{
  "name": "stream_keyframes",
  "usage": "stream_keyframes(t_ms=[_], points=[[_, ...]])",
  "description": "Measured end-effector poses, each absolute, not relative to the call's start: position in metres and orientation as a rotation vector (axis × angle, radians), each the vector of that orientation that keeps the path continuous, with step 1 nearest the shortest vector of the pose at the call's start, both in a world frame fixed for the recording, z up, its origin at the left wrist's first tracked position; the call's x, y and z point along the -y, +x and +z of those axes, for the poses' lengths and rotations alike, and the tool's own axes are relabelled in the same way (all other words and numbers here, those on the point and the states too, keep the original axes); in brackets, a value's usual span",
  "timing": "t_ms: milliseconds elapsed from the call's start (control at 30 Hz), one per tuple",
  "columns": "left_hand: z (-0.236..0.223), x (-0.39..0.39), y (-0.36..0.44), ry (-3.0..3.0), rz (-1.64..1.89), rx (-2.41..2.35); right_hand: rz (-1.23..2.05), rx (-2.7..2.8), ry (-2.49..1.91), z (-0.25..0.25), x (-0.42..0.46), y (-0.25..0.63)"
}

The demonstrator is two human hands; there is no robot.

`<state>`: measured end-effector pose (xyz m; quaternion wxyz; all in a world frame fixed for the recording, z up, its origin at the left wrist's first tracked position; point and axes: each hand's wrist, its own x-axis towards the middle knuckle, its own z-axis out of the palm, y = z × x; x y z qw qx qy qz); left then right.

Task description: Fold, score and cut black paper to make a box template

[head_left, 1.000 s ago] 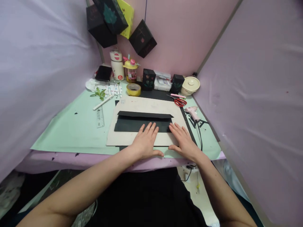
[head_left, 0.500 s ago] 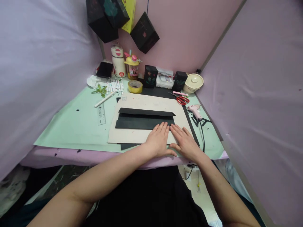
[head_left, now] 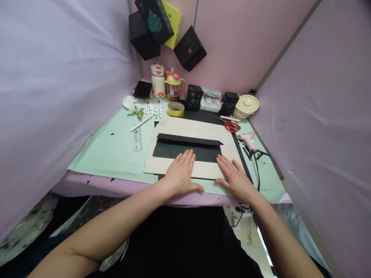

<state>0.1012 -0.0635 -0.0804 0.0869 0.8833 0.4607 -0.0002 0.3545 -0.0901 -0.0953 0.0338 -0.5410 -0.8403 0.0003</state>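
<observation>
A long strip of black card point(head_left: 171, 151), folded along its length with its far flap raised, lies on a pale board point(head_left: 199, 129). My left hand point(head_left: 182, 172) rests flat with its fingertips on the near edge of the card, right of its middle, thumb stretched out to the right. At the card's near right corner, the fingertips of my right hand point(head_left: 233, 173) touch down, the palm lying over the board's front edge. Both hands have their fingers extended and hold nothing. Part of the card's near edge is hidden under the fingers.
Red-handled scissors point(head_left: 232, 127) and a pink glue gun point(head_left: 248, 142) lie to the right. A clear ruler point(head_left: 137, 139), a white pen point(head_left: 141, 122) and several markers point(head_left: 153, 108) are on the left. Yellow tape point(head_left: 176, 109), bottles and small black boxes stand behind; decorated boxes hang above.
My left hand has slid left along the card's near edge, away from my right hand, which stays by the right corner. The camera view has shifted a little left.
</observation>
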Motion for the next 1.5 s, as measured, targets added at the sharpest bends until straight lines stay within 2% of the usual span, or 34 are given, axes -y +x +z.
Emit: stream_keyframes(t_ms=[400,700,833,1000,1133,1333,1500], points=[[-0.08,0.071,0.015,2.599,0.001,-1.673,-0.011,2.578,-1.61,-0.103,0.089,0.359],[-0.075,0.072,-0.001,2.61,-0.035,-1.736,-0.015,2.578,-1.597,-0.1,0.09,0.357],[-0.065,0.072,0.018,2.649,0.067,-1.778,-0.046,2.577,-1.588,-0.101,0.09,0.357],[-0.066,0.07,0.087,2.835,0.165,-1.282,-0.087,2.55,-1.582,-0.102,0.091,0.356],[-0.08,0.066,0.128,2.768,0.134,-1.229,-0.063,2.55,-1.591,-0.101,0.091,0.357],[-0.092,0.066,0.129,2.732,0.11,-1.234,-0.146,2.451,-1.504,-0.091,0.091,0.345],[-0.096,0.067,0.128,2.732,0.155,-1.241,0.01,2.466,-1.397,-0.092,0.089,0.325]])
